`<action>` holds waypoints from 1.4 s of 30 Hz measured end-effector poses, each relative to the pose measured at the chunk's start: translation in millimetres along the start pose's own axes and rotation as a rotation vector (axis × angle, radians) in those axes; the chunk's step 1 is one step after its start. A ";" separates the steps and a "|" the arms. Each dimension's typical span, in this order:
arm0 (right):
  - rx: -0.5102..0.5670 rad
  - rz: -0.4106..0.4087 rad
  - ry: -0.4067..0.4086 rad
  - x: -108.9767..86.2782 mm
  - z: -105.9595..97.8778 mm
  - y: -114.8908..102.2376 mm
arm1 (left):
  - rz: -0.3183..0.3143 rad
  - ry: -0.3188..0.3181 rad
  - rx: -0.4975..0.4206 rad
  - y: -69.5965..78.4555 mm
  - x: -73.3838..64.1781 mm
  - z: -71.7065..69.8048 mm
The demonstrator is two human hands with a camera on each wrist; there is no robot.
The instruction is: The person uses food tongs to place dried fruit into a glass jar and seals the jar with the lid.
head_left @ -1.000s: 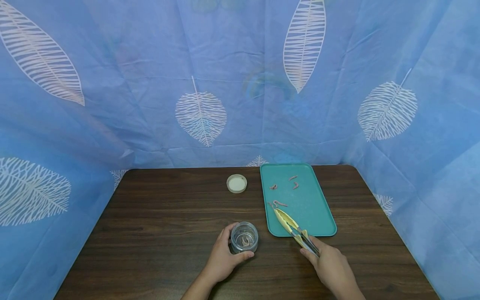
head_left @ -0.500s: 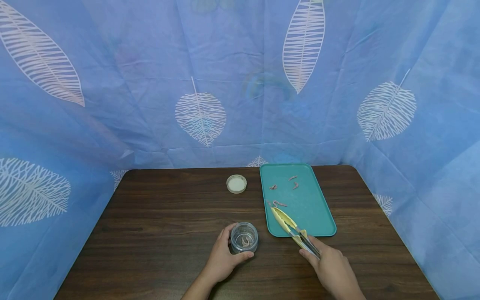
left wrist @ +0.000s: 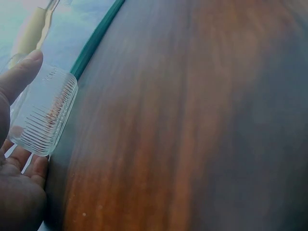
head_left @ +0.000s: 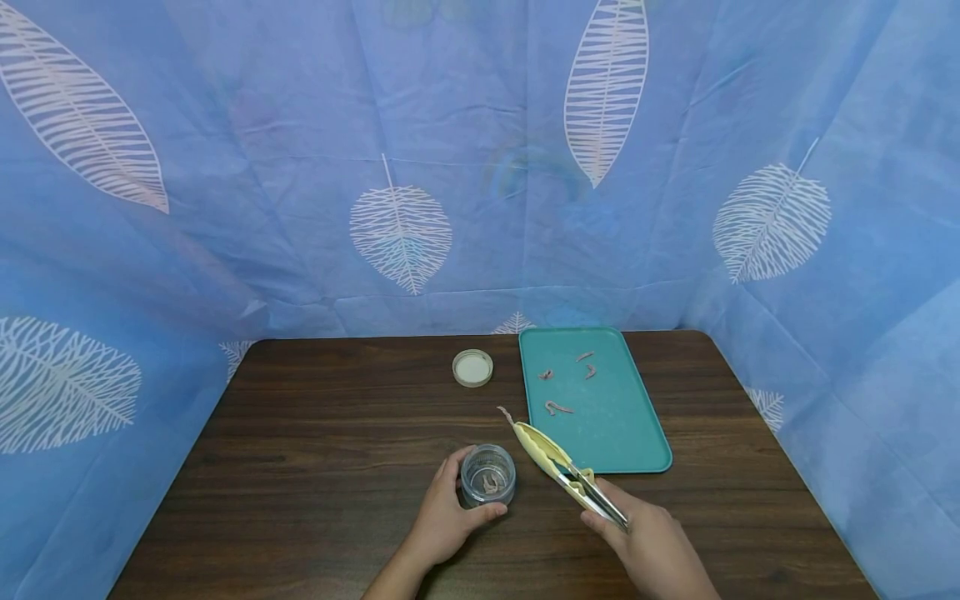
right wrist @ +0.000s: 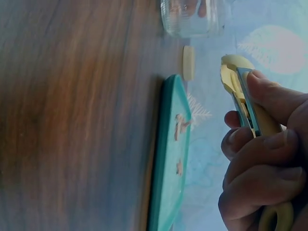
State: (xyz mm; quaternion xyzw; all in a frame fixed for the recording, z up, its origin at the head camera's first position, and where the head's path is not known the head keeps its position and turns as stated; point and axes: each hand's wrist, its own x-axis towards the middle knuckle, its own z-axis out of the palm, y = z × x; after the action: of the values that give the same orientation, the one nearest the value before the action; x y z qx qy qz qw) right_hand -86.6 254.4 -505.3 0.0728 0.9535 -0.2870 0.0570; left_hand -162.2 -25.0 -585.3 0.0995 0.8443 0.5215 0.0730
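My left hand (head_left: 442, 518) holds a clear ribbed glass jar (head_left: 511, 481) upright on the table, thumb and fingers on opposite sides. Inside lie a few pinkish, worm-like strips (head_left: 491, 483). My right hand (head_left: 654, 537) grips yellow-tipped metal kitchen tongs (head_left: 531, 444), fingers curled round the handles in the right wrist view. From the tongs' tip sticks out one thin pinkish strip (head_left: 506, 414), to the upper right of the jar. Several similar strips (head_left: 559, 407) rest on a teal tray (head_left: 618, 433). In the left wrist view the jar (left wrist: 45, 108) stands sideways in the picture.
A round lid (head_left: 473, 367) lies on the dark wooden table (head_left: 337, 450), behind the jar and left of the tray. Blue cloth (head_left: 465, 233) with white leaf patterns hangs behind the table and along both sides.
My right hand has carried the tongs left and off the tray, toward the jar, with one strip lifted from the tray's left edge. The left hand and jar have stayed put.
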 end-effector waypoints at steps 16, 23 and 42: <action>-0.048 -0.040 -0.067 -16.1 1.8 -11.7 | 0.032 0.013 0.004 0.3 -2.2 0.7; -0.092 -0.084 -0.094 -22.6 -0.9 -4.2 | 0.026 0.009 0.000 -0.3 -1.4 0.4; -0.168 -0.066 -0.069 -23.8 -5.7 -6.5 | 0.020 0.004 0.002 -0.2 -0.9 -1.0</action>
State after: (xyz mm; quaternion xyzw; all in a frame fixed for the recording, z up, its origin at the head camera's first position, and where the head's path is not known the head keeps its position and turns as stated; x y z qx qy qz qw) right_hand -64.6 249.7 -493.5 0.0265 0.9735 -0.2103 0.0861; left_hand -161.6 -26.3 -585.1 0.1072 0.8439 0.5215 0.0660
